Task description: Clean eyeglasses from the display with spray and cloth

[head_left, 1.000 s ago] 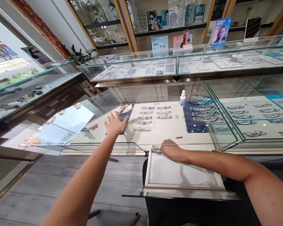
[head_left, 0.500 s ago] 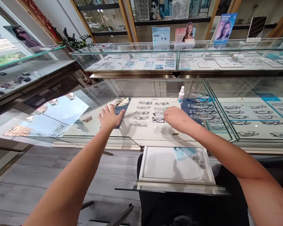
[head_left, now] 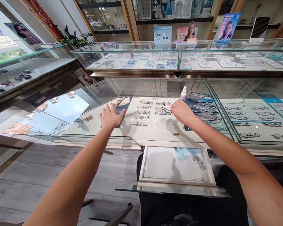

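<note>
My left hand (head_left: pixel 110 118) lies palm down with its fingers spread, beside a crumpled pale cloth (head_left: pixel 122 100) and a dark blue mat (head_left: pixel 122 108). My right hand (head_left: pixel 182 112) is closed, its fingertips pinching a pair of eyeglasses (head_left: pixel 167 107) by the side. The fingers partly hide where they grip it. This pair overlaps the right column of frames on a white display sheet (head_left: pixel 153 127). Left of them runs a second column of eyeglasses (head_left: pixel 141 117). Just behind my right hand stands a white spray bottle (head_left: pixel 183 93).
Dark-rimmed eyeglasses (head_left: pixel 204 106) crowd a blue mat on the right. A small bar-shaped piece (head_left: pixel 176 134) lies near the counter's front. Below, a white drawer tray (head_left: pixel 165 166) is pulled out, holding plastic bags (head_left: pixel 198 160). A key fob (head_left: pixel 87 118) lies at left.
My right hand has moved away from me and slightly right, carrying the eyeglasses up along the right column. My left hand stays almost where it was.
</note>
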The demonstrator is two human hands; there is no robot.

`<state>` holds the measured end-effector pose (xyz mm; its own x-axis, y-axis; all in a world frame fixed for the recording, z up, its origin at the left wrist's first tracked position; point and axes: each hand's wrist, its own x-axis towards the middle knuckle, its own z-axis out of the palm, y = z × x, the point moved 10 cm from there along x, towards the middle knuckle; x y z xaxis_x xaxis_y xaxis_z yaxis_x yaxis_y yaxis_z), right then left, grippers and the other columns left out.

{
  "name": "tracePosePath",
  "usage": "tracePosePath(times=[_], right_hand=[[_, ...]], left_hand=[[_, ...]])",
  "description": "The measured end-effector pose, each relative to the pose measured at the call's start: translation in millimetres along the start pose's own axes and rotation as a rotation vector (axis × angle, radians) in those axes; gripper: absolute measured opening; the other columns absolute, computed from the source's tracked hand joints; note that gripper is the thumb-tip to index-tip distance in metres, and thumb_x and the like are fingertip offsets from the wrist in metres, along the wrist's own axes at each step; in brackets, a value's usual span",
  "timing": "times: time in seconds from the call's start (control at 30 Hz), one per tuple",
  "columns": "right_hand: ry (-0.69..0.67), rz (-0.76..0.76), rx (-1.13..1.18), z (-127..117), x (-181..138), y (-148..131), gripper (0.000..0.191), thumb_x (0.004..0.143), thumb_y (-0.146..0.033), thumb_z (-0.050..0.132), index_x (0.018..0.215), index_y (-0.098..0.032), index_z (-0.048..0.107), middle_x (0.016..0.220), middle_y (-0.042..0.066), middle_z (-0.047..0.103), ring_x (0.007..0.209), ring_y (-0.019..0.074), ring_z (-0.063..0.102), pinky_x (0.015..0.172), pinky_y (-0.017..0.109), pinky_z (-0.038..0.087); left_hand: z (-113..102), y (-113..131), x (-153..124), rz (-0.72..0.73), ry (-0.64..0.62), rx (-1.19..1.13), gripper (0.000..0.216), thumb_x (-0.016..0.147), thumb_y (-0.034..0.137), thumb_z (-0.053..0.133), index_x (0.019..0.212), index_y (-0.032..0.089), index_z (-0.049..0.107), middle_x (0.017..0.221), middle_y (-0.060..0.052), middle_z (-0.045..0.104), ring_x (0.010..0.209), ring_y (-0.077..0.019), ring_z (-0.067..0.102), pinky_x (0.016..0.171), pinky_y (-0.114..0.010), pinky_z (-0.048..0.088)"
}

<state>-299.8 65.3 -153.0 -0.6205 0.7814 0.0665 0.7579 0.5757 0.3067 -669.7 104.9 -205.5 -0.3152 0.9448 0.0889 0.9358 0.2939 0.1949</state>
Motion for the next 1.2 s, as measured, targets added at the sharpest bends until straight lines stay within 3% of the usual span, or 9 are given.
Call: tracePosePath(times=[0.17,0.37,0.77,1.2], right_hand=[[0.034,0.004,0.100,6.5,-2.8,0.5,0.031,0.102,0.000,0.054,0.101,-0.009,0.083,0.107,0.016,0.083,0.108,0.0299,0.066,0.098,0.041,0.040],[0.057,0.071,0.213,5.0,-7.1,10.7,0.030,0.108,-0.020,0.055,0.110,-0.009,0.083,0.122,0.017,0.082,0.121,0.0337,0.064,0.110,0.045,0.039],[0.034,0.175,0.213,8.7,-15.1,26.2,0.031,0.104,-0.025,0.059,0.118,-0.008,0.080,0.122,0.019,0.082,0.123,0.0357,0.066,0.113,0.046,0.040],[0.103,0.165,0.180,7.0,-17.8,30.1,0.027,0.104,-0.030,0.063,0.116,-0.012,0.080,0.129,0.019,0.079,0.128,0.0371,0.062,0.115,0.048,0.039]], left_hand=[[0.2,0.1,1.2,0.004,0.000,0.000,0.108,0.099,0.082,0.028,0.177,0.008,0.033,0.186,-0.026,0.023,0.172,-0.0478,0.022,0.137,-0.069,0.019],[0.0,-0.8,1.2,-0.005,-0.002,0.007,0.107,0.099,0.081,0.029,0.177,0.007,0.033,0.186,-0.025,0.023,0.173,-0.0474,0.022,0.137,-0.069,0.020],[-1.2,-0.3,-0.8,-0.006,0.001,0.009,0.106,0.100,0.081,0.030,0.177,0.008,0.032,0.186,-0.025,0.023,0.173,-0.0471,0.022,0.137,-0.069,0.021],[-1.1,-0.1,-0.2,-0.008,0.000,0.016,0.105,0.100,0.081,0.029,0.177,0.010,0.032,0.186,-0.023,0.024,0.173,-0.0456,0.023,0.137,-0.068,0.021]])
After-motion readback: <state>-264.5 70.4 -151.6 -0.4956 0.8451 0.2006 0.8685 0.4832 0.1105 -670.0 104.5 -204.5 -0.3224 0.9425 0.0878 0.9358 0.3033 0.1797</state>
